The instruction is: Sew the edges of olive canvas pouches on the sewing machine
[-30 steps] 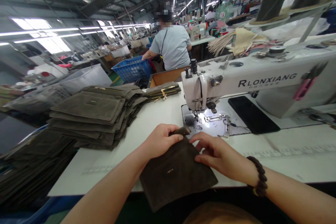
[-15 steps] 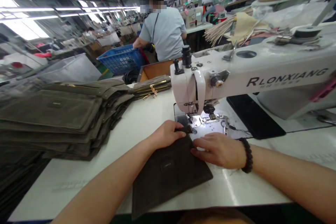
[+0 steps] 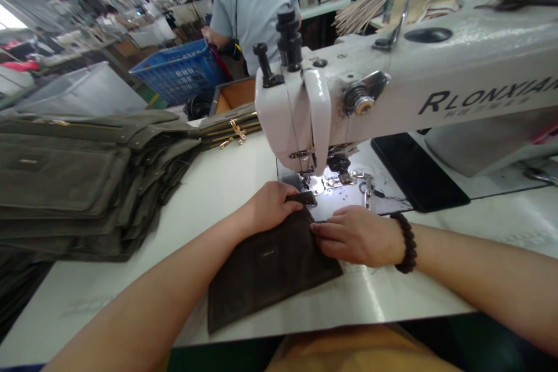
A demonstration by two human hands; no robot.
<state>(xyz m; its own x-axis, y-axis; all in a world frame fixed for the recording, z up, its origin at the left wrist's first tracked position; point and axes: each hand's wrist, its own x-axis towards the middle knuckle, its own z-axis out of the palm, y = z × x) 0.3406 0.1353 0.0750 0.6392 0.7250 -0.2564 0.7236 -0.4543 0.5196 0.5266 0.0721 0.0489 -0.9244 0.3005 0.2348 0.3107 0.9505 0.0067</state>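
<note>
While working close to a white sewing machine: far left, olive canvas pouches stacked on the white surface; next, bare left hand, fingers clamped on a small dark tab atop a dark brown suede pouch, holding it flat just short of the lit presser foot; then bare right hand, fingers together, pressing along the pouch's edge.

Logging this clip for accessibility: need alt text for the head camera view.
A left hand and a right hand hold a dark brown pouch on a white table, fingers on its small dark tab, beside the needle area of a white sewing machine. Olive pouches lie stacked at left.
</note>
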